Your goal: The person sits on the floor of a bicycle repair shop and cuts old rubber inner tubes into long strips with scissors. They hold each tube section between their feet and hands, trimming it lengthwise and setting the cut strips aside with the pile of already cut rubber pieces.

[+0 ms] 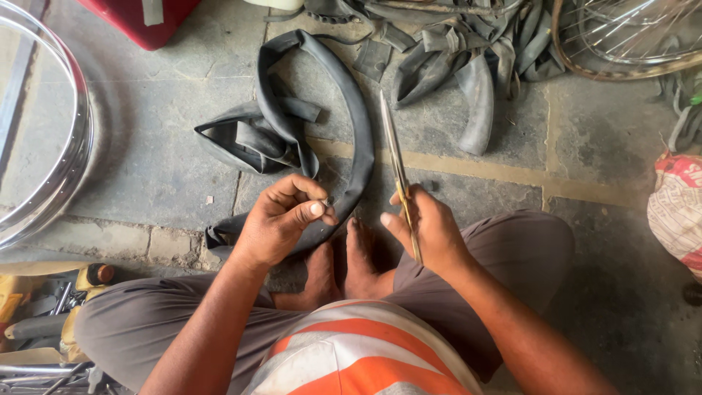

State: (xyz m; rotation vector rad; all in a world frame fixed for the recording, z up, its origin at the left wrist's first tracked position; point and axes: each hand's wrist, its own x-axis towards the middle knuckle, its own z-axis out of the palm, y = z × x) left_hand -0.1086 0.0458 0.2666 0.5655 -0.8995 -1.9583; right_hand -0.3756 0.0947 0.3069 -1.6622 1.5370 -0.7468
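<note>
Your left hand (281, 219) pinches the limp black rubber inner tube (351, 124) at its valve; your right hand (428, 227) grips long steel scissors (397, 172), and the tube looks uncut.

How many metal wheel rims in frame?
2. One shiny chrome rim runs off the left edge. One spoked rim sits at the top right, partly cut off by the frame. More may lie out of view or under the rubber tubes.
</note>
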